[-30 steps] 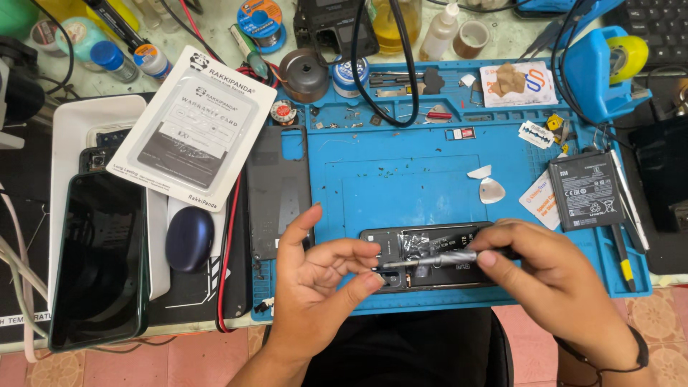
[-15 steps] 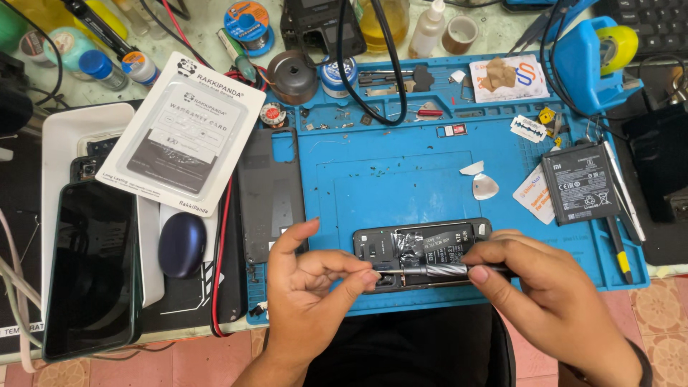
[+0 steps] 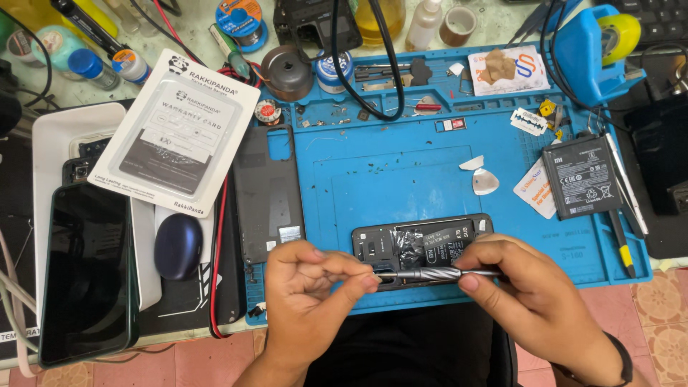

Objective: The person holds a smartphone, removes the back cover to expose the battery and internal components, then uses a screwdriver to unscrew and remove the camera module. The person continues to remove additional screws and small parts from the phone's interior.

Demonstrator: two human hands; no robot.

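An opened phone (image 3: 423, 242) with its back removed lies near the front edge of a blue work mat (image 3: 401, 172). Over it I hold a slim metal screwdriver (image 3: 437, 273) level. My right hand (image 3: 534, 297) grips the handle end. My left hand (image 3: 312, 297) pinches the tip end between thumb and fingers. The phone's lower edge is hidden behind the tool and my fingers.
A dark back cover (image 3: 269, 193) lies left of the phone, a battery (image 3: 582, 177) and picks (image 3: 484, 180) to the right. A white card package (image 3: 179, 132), a dark phone (image 3: 86, 272) and a navy oval case (image 3: 178, 246) sit left. Bottles, solder and a tape dispenser (image 3: 595, 43) line the back.
The view has shifted slightly. My hands stay over the opened phone with the screwdriver held between them; my left fingers have closed in on its tip end.
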